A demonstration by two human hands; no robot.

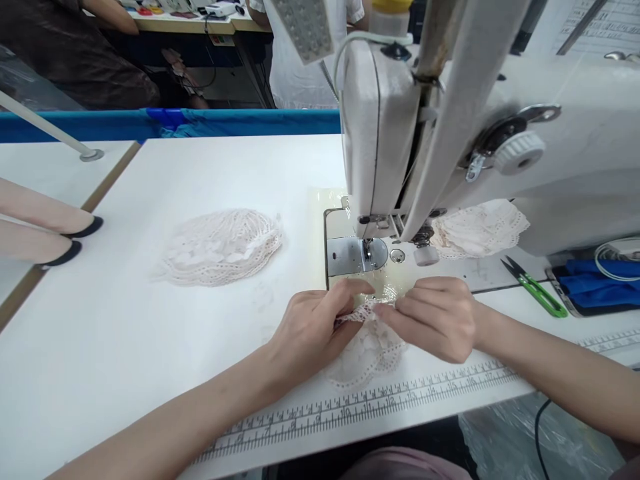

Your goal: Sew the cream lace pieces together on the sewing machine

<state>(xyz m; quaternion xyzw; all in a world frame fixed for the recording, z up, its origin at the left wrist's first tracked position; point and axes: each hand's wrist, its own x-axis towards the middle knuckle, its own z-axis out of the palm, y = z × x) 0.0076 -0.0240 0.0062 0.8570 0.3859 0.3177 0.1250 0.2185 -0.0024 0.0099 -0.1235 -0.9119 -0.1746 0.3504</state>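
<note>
Both of my hands pinch a piece of white lace (367, 353) in front of the sewing machine (373, 127). My left hand (320, 327) grips its upper edge between thumb and fingers. Close beside it, my right hand (435, 317) has its fingertips closed on the same edge. The lace hangs down over the table's printed ruler (345, 417). Just beyond my fingers are the metal needle plate (345, 257) and the presser foot, with the lace apart from them.
A stack of lace pieces (225, 247) lies to the left, another lace pile (480, 227) behind the needle area. Green thread snips (537, 290) and a tray with blue cloth (600, 283) are at right. Two beige padded forms (40, 227) jut in from the left. Other people sit beyond.
</note>
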